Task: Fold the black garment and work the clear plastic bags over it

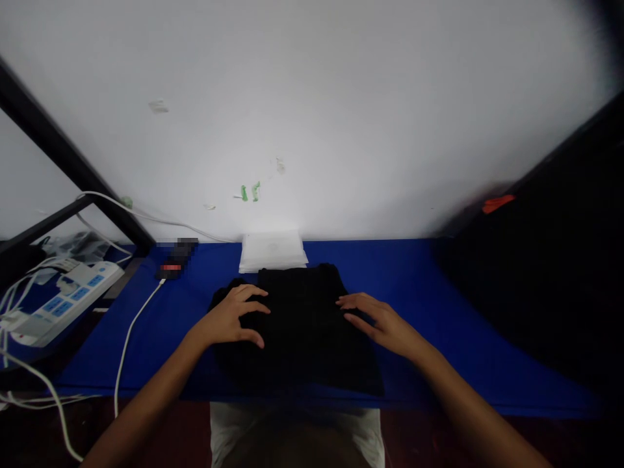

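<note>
A black cloth garment [302, 325] lies spread on the blue table, its exact kind too dark to make out. My left hand [234, 318] rests on its left part with the fingers spread apart. On the garment's right edge, my right hand [377, 322] touches the cloth with its fingertips, thumb and fingers apart. Neither hand grips the fabric. Just behind the garment sits a stack of white plastic packets [273, 250], close to its far edge.
A blue cover [404, 279] lies over the table, against a white wall [341, 130]. At left are a phone-like device [175, 260] on a white cable [129, 331] and a power strip [73, 302] with plugs. A large black mass [546, 260] fills the right side.
</note>
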Motion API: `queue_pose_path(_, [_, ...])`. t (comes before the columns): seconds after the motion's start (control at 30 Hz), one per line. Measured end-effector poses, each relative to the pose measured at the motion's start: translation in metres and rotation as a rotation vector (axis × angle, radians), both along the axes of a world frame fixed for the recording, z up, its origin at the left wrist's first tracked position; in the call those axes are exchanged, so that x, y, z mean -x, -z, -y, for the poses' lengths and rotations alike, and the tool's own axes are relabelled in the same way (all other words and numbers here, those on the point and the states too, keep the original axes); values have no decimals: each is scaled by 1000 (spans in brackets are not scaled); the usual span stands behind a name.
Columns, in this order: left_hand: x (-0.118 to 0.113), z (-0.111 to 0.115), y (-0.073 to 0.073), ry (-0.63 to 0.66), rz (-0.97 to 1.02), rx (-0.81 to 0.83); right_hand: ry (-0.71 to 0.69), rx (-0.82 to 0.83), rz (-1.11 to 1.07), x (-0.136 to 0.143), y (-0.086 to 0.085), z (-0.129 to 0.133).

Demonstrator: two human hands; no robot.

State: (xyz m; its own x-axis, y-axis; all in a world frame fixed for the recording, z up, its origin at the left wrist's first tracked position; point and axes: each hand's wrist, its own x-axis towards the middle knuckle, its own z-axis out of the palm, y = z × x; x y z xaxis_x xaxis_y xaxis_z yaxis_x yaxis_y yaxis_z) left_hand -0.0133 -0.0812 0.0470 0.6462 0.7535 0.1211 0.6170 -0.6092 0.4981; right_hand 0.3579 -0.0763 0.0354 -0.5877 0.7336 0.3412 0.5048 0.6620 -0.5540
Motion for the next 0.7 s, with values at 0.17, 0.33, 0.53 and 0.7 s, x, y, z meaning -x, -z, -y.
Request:
queue_pose_path(0.17, [-2,-2,-2,-23,100,2,192,-11,-52,9,0,-11])
queue_pose_path(0.33, [-8,-36,0,-267,97,-172,429,-19,11,30,-2,-43])
queue_pose_path(0.53, [-19,-68,-1,-459,-183,-323,603,-1,240,46,3,-87])
queue_pose_path(0.7, [15,-56,-10,-353,-27,-230,664,-124,290,46,-4,-72])
